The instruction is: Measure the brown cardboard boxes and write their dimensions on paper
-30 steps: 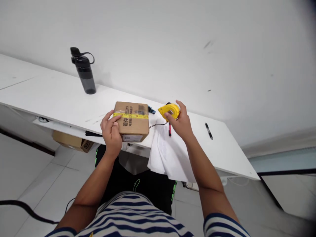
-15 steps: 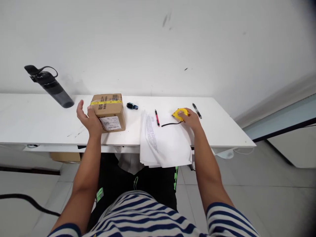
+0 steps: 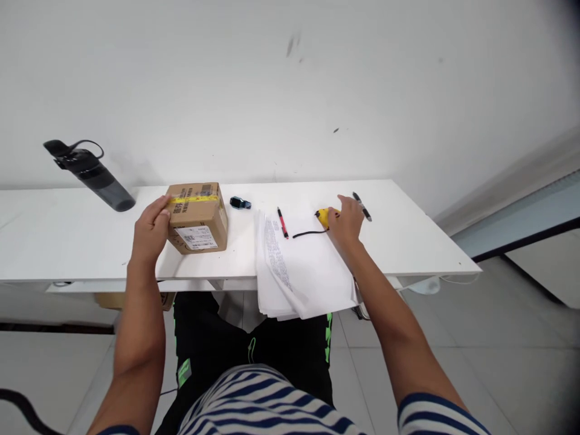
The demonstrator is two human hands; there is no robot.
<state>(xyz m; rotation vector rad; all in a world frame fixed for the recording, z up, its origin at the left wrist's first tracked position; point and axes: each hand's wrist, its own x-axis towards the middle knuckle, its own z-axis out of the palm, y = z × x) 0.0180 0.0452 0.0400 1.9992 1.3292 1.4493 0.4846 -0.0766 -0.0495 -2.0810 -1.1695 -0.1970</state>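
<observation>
On the white table stands a brown cardboard box (image 3: 199, 214) with yellow tape across its top and a white label on its near side. My left hand (image 3: 151, 229) is at the box's upper left edge, its fingers bent together against it. To the right, my right hand (image 3: 347, 222) is over a yellow tape measure (image 3: 322, 217) that lies on the papers, thumb on its case. The hand covers the tape measure's right part. A black strap (image 3: 309, 231) runs left from it. A red and black pen (image 3: 282, 222) lies on the papers, left of the strap.
A dark water bottle (image 3: 102, 181) stands at the back left. Beside the box lies a small dark watch-like item (image 3: 240, 203). Another black pen (image 3: 361, 206) is just right of my right hand. The stack of papers (image 3: 312, 287) hangs over the table's front edge.
My left hand has gone from spread fingers beside the box to fingers closed at its upper left edge. My right hand has turned and covers more of the tape measure. The view has shifted slightly.
</observation>
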